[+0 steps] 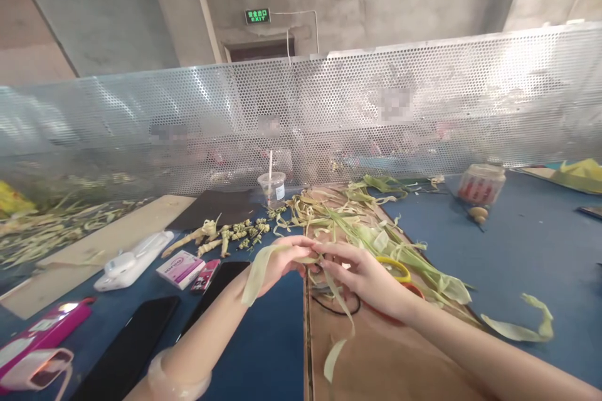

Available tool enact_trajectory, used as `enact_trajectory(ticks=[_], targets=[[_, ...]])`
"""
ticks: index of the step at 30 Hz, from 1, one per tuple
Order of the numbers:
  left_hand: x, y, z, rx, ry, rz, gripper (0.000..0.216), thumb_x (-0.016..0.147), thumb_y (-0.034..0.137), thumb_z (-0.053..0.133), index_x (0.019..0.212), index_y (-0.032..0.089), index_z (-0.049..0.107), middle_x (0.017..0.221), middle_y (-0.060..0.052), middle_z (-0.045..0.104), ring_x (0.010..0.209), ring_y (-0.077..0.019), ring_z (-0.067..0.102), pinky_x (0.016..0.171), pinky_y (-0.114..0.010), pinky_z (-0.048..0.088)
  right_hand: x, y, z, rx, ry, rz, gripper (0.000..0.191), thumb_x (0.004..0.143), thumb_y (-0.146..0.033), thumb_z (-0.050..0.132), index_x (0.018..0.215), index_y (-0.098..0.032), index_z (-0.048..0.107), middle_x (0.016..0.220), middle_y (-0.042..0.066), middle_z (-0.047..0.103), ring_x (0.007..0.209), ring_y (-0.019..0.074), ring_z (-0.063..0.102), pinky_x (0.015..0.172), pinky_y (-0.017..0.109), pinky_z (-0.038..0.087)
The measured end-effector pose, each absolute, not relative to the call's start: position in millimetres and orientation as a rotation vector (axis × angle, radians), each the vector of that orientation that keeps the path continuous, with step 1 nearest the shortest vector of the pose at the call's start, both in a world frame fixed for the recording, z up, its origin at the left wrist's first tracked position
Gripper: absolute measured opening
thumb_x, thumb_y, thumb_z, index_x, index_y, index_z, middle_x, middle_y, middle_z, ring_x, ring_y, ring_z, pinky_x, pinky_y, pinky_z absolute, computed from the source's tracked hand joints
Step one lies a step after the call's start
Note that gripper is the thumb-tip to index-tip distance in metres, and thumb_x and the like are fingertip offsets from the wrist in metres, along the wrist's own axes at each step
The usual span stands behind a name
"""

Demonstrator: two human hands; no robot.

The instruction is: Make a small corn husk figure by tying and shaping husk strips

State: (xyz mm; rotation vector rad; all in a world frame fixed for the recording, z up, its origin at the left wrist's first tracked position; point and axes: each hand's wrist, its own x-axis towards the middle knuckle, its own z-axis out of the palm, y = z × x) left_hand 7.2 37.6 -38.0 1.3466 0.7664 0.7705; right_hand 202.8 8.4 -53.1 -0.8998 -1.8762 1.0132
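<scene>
My left hand [288,258] and my right hand [362,272] meet over the edge of a brown cardboard sheet [390,357]. Both pinch a pale green leaf strip [256,276]; one end droops over my left wrist, another end [336,351] hangs down onto the cardboard. Under my right hand lie scissors with a yellow and a red handle [399,270] and a thin black cord [336,310]. A pile of long green leaves [357,219] lies just beyond my hands. A row of small woven leaf pieces [235,233] sits to the left of that pile.
On the blue table: two black phones [129,351], a small pink box [181,268], a white device [134,260], a pink gadget [44,329], a plastic cup with a straw [271,188], a clear jar [481,183]. A loose leaf strip [517,326] lies right. A perforated metal screen [329,113] closes the back.
</scene>
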Motion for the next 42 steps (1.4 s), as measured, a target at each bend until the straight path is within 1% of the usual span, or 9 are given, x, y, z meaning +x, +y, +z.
enact_trajectory(ticks=[2,5,11,17,26,30,35,40,42], targets=[[8,37,-39,1.331,0.741,0.754,0.014,0.078,0.023,0.057,0.085,0.013,0.064,0.076,-0.005,0.062,0.072,-0.0162,0.056,0.069,-0.029,0.038,202,10,-56,-0.875,-1.874,0.993,0.036,0.085,-0.04,0.051,0.118,-0.028,0.059,0.101,0.004,0.057,0.083,0.0137,0.056,0.074,0.028,0.05],[10,36,-40,1.313,0.703,0.751,0.011,0.079,0.02,0.054,0.081,0.014,0.063,0.073,-0.003,0.06,0.07,-0.0149,0.056,0.07,-0.029,0.039,201,12,-59,-0.828,-1.869,1.051,0.037,0.085,-0.039,0.051,0.121,-0.029,0.056,0.097,0.002,0.049,0.082,0.012,0.053,0.073,0.026,0.05],[11,37,-44,1.297,0.676,0.787,0.019,0.08,0.017,0.051,0.093,0.012,0.063,0.083,-0.007,0.063,0.077,-0.0162,0.058,0.072,-0.029,0.041,200,12,-61,-0.742,-1.817,1.096,0.036,0.086,-0.033,0.051,0.122,-0.03,0.054,0.101,0.002,0.043,0.087,0.0114,0.052,0.078,0.025,0.049],[10,38,-45,1.309,0.661,0.827,0.018,0.084,0.018,0.047,0.094,0.014,0.061,0.078,-0.005,0.063,0.072,-0.0145,0.058,0.067,-0.027,0.041,200,10,-60,-0.775,-1.785,1.072,0.033,0.085,-0.032,0.053,0.117,-0.028,0.058,0.094,0.001,0.045,0.075,0.0096,0.053,0.075,0.027,0.049],[10,38,-46,1.277,0.666,0.865,0.025,0.082,0.02,0.051,0.105,0.016,0.059,0.081,-0.005,0.063,0.068,-0.0149,0.059,0.065,-0.027,0.042,200,8,-59,-0.749,-1.743,1.158,0.032,0.084,-0.031,0.055,0.115,-0.025,0.057,0.111,0.004,0.057,0.086,0.0137,0.059,0.084,0.031,0.048],[11,39,-45,1.307,0.686,0.844,0.03,0.082,0.025,0.052,0.11,0.014,0.058,0.075,-0.006,0.065,0.065,-0.0155,0.06,0.064,-0.028,0.041,200,7,-57,-0.775,-1.698,1.178,0.033,0.083,-0.032,0.056,0.114,-0.023,0.059,0.103,0.004,0.063,0.088,0.0155,0.061,0.085,0.031,0.048],[10,36,-42,1.364,0.78,0.826,0.039,0.081,0.036,0.057,0.112,0.012,0.054,0.071,-0.007,0.067,0.065,-0.0152,0.059,0.065,-0.028,0.04,198,7,-55,-0.878,-1.672,1.163,0.036,0.081,-0.035,0.058,0.113,-0.019,0.06,0.08,0.002,0.065,0.075,0.0161,0.061,0.076,0.032,0.049],[5,34,-44,1.49,0.91,0.779,0.059,0.061,0.029,0.077,0.112,0.016,0.051,0.075,-0.003,0.064,0.07,-0.0169,0.058,0.062,-0.026,0.041,198,7,-57,-0.887,-1.653,1.163,0.042,0.079,-0.038,0.059,0.117,-0.021,0.059,0.073,0.001,0.064,0.075,0.0171,0.061,0.076,0.032,0.049],[2,33,-49,1.526,0.993,0.76,0.056,0.059,0.029,0.079,0.106,0.016,0.052,0.071,-0.001,0.062,0.067,-0.0154,0.058,0.062,-0.026,0.041,197,8,-64,-0.895,-1.621,1.173,0.044,0.078,-0.039,0.06,0.119,-0.021,0.058,0.072,0.001,0.063,0.075,0.0173,0.061,0.075,0.032,0.049]])
